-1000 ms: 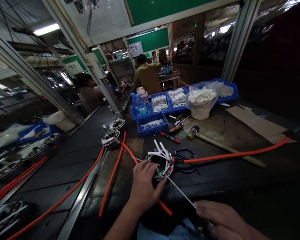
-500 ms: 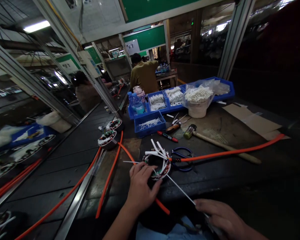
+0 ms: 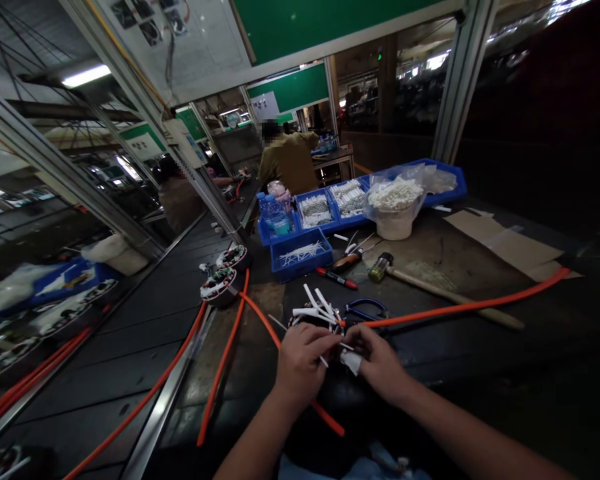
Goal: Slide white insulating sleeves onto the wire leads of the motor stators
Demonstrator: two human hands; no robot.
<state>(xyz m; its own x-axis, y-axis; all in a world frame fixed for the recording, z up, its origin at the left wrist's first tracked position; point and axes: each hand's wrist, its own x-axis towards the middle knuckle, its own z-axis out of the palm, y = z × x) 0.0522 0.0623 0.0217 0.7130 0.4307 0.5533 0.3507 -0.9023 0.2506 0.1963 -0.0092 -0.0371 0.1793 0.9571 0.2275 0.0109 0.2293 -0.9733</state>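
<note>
In front of me lies a ring-shaped motor stator [image 3: 296,321], mostly covered by my hands. Several white sleeves [image 3: 325,303] stick up from it, and an orange cable [image 3: 430,312] runs off to the right. My left hand [image 3: 305,357] is over its near left side, thumb and fingers closed on a thin white cord [image 3: 347,346]. My right hand [image 3: 380,363] pinches the same cord close to the left fingertips. A crumpled white bit [image 3: 351,362] shows under the right fingers. What lies inside the ring is hidden.
Behind the stator are blue-handled pliers [image 3: 367,308], a red marker [image 3: 337,278] and a mallet [image 3: 445,288]. Farther back stand a blue tray of white strips [image 3: 301,257] and a bucket of white pieces [image 3: 396,220]. More stators [image 3: 219,283] sit left by the conveyor [image 3: 145,320]. Co-workers sit beyond.
My right hand has come up and left from the lower right, where it held the white cord stretched out, to meet my left hand at the stator. My left fingers have closed.
</note>
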